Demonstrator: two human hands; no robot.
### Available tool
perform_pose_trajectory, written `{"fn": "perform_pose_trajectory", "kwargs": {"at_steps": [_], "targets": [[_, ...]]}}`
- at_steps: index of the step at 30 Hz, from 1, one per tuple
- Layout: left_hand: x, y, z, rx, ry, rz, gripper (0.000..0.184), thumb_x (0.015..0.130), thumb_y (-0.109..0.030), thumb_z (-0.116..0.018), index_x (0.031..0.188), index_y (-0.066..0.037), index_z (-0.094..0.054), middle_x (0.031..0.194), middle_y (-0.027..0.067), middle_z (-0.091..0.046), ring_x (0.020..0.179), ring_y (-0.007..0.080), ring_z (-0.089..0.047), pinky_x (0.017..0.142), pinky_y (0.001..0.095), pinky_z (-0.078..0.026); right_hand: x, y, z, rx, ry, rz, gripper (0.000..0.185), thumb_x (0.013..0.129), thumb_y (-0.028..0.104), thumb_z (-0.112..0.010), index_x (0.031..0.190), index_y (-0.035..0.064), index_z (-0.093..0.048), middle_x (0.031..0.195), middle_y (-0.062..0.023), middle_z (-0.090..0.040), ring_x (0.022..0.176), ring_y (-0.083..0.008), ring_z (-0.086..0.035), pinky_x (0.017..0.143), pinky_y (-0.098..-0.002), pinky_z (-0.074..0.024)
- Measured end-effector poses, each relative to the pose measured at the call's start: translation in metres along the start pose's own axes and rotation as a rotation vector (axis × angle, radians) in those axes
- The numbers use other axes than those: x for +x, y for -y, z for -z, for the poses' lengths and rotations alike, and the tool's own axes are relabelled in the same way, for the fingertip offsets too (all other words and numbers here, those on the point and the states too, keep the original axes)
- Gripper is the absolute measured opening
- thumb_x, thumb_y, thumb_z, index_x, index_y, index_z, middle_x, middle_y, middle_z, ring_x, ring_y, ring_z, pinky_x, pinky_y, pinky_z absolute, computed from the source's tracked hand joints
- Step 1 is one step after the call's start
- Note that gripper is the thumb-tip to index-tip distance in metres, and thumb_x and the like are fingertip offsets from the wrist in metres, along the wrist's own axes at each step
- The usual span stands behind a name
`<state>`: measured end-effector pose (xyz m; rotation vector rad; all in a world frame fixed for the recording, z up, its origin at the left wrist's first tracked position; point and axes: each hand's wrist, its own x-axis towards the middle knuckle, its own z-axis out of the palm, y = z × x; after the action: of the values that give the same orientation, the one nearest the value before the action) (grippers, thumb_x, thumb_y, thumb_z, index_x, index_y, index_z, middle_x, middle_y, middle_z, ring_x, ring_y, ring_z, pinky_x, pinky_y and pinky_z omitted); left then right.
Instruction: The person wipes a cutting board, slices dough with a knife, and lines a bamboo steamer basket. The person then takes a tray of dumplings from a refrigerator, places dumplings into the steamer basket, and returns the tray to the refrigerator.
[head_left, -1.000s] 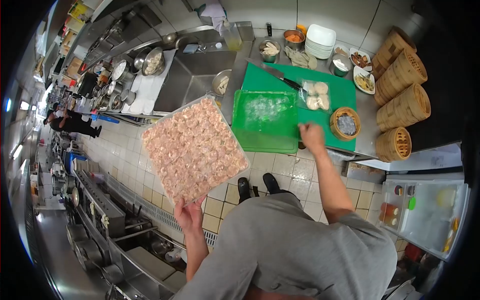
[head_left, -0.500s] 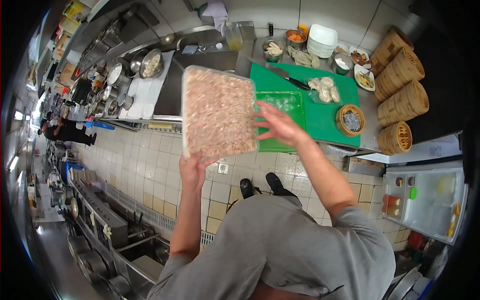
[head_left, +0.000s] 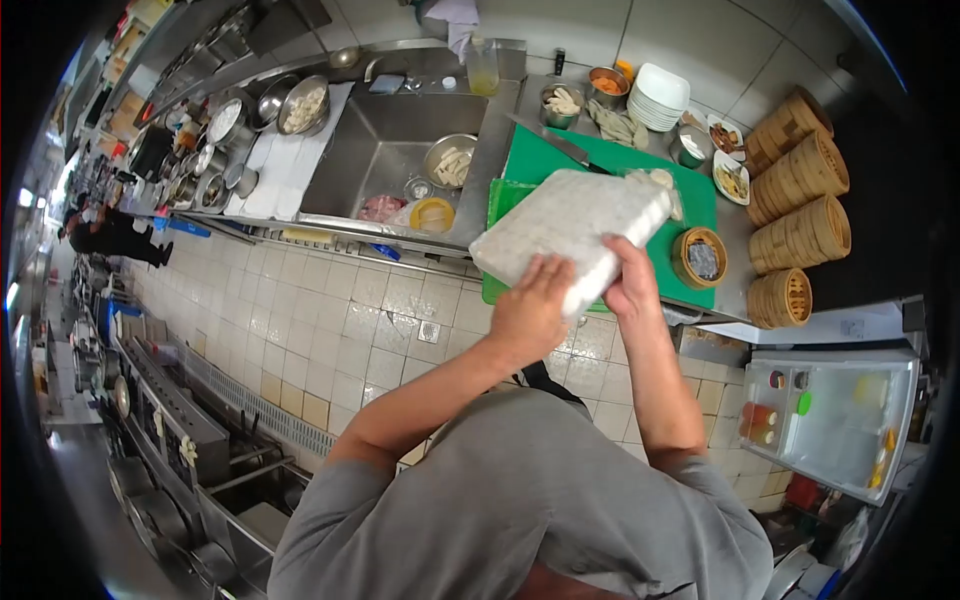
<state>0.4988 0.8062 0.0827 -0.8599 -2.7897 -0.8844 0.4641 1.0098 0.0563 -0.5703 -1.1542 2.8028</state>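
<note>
A square tray is held tilted above the green lid and the green cutting board; its pale, whitish side faces up and the minced filling is out of sight. My left hand lies with spread fingers on its near left part. At the near right edge my right hand grips it, thumb on top. A knife rests behind the tray. Partly hidden by the tray is a bag of pale round pieces. A small bamboo steamer sits on the board's right side.
Left of the board is a sink with a bowl of pale strips. Stacked bamboo steamers and white plates stand on the counter. An open fridge door is at right. Another person stands far left.
The tray has turned over, from meat side showing to pale side up, and moved right over the board. My right hand has gone from spread beside it to gripping its edge.
</note>
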Motion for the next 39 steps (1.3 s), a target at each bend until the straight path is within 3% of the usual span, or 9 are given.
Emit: {"fn": "perform_pose_trajectory", "kwargs": {"at_steps": [4, 6, 8, 10, 17, 22, 30, 32, 39], "targets": [[-0.025, 0.023, -0.017, -0.007, 0.205, -0.115, 0.091, 0.075, -0.024, -0.086, 0.154, -0.007, -0.045, 0.158, 0.0241, -0.047, 0.145, 0.0420, -0.047, 0.114, 0.0427, -0.047, 0.009, -0.035, 0.076, -0.002, 0.012, -0.026, 0.070, 0.084, -0.002, -0.062, 0.151, 0.0010, -0.041, 0.139, -0.0193, -0.059, 0.126, -0.0355, -0.062, 0.108, -0.0489, -0.0533], [-0.043, 0.080, -0.044, -0.047, -0.210, 0.026, 0.077, 0.088, -0.030, -0.080, 0.153, -0.006, -0.046, 0.153, 0.0230, -0.051, 0.144, 0.0430, -0.047, 0.111, 0.0508, -0.047, 0.016, -0.040, 0.109, 0.126, 0.107, -0.070, 0.075, 0.082, 0.001, -0.061, 0.154, 0.0009, -0.039, 0.142, -0.0197, -0.058, 0.129, -0.0370, -0.060, 0.112, -0.0510, -0.0506], [-0.059, 0.184, -0.138, -0.753, -0.303, 0.733, 0.061, 0.102, -0.038, -0.067, 0.154, -0.012, -0.048, 0.151, 0.0191, -0.054, 0.139, 0.0344, -0.054, 0.106, 0.0508, -0.050, 0.015, -0.037, 0.122, 0.053, 0.106, -0.076, 0.074, 0.083, 0.006, -0.060, 0.153, -0.0009, -0.040, 0.145, -0.0199, -0.057, 0.131, -0.0380, -0.059, 0.113, -0.0516, -0.0487], [-0.023, 0.157, -0.073, -1.496, -0.132, 1.259, 0.052, 0.109, -0.041, -0.055, 0.155, -0.017, -0.050, 0.140, 0.0137, -0.062, 0.130, 0.0230, -0.060, 0.100, 0.0484, -0.054, 0.026, -0.036, 0.135, 0.048, 0.153, -0.059, 0.076, 0.082, 0.007, -0.061, 0.154, -0.0007, -0.039, 0.147, -0.0200, -0.056, 0.133, -0.0382, -0.058, 0.114, -0.0514, -0.0480], [-0.011, 0.236, -0.136, -1.128, 0.241, 0.965, 0.047, 0.110, -0.042, -0.051, 0.153, -0.023, -0.056, 0.118, 0.0004, -0.072, 0.110, 0.0134, -0.064, 0.083, 0.0367, -0.056, 0.042, -0.021, 0.138, 0.025, 0.251, -0.107, 0.087, 0.077, 0.007, -0.062, 0.158, 0.0016, -0.033, 0.148, -0.0192, -0.054, 0.134, -0.0364, -0.057, 0.114, -0.0510, -0.0478], [-0.011, 0.239, -0.139, -1.479, 0.063, 1.091, 0.053, 0.111, -0.038, -0.050, 0.162, -0.025, -0.041, 0.147, 0.0022, -0.060, 0.117, 0.0158, -0.067, 0.091, 0.0470, -0.060, 0.076, -0.027, 0.141, -0.059, 0.212, -0.162, 0.087, 0.076, 0.008, -0.062, 0.158, 0.0013, -0.034, 0.148, -0.0200, -0.054, 0.131, -0.0359, -0.058, 0.111, -0.0491, -0.0495], [0.000, 0.168, -0.097, -1.458, 0.029, 1.011, 0.069, 0.107, -0.042, -0.059, 0.166, -0.026, -0.026, 0.151, 0.0050, -0.055, 0.123, 0.0273, -0.064, 0.091, 0.0519, -0.060, 0.084, -0.038, 0.132, -0.050, 0.116, -0.187, 0.071, 0.092, 0.017, -0.068, 0.155, 0.0001, -0.039, 0.145, -0.0195, -0.057, 0.128, -0.0353, -0.060, 0.108, -0.0446, -0.0514], [0.000, 0.170, -0.101, -1.477, 0.014, 0.980, 0.070, 0.107, -0.041, -0.060, 0.166, -0.027, -0.026, 0.152, 0.0053, -0.054, 0.124, 0.0296, -0.064, 0.090, 0.0527, -0.060, 0.080, -0.043, 0.135, -0.622, -0.101, -0.083, 0.072, 0.097, 0.028, -0.072, 0.152, -0.0045, -0.040, 0.143, -0.0215, -0.058, 0.126, -0.0340, -0.062, 0.106, -0.0421, -0.0520], [0.008, 0.159, -0.094, -1.438, 0.016, 1.085, 0.068, 0.109, -0.040, -0.055, 0.167, -0.027, -0.021, 0.161, 0.0052, -0.043, 0.135, 0.0322, -0.055, 0.094, 0.0640, -0.056, 0.080, -0.031, 0.132, -1.035, -0.202, -0.096, 0.073, 0.092, 0.034, -0.079, 0.143, -0.0091, -0.049, 0.130, -0.0198, -0.068, 0.118, -0.0339, -0.066, 0.096, -0.0422, -0.0549]]}}
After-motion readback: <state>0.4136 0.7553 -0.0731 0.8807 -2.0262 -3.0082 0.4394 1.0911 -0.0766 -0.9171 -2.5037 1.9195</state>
